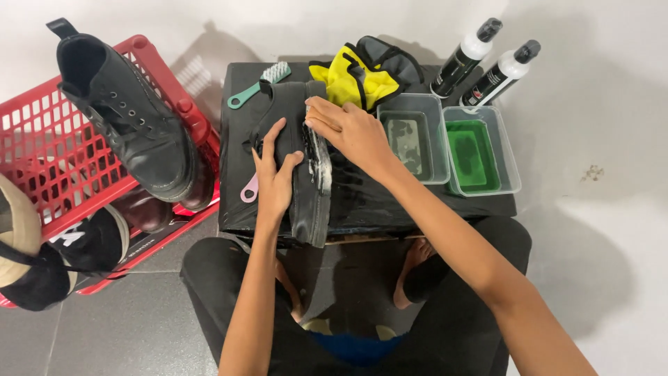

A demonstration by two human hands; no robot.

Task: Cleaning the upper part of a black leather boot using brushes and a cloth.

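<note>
Our left hand (273, 174) is pressing flat and open on the black boot (299, 160) lying on its side on the black surface (390, 202), while our right hand (348, 129), closed, is scrubbing its soapy sole, probably needing steady bracing.

We cannot see what the right hand (348, 129) grips against the black boot (299, 167). Shoes (42, 264) at left are cut off by the frame edge.
</note>
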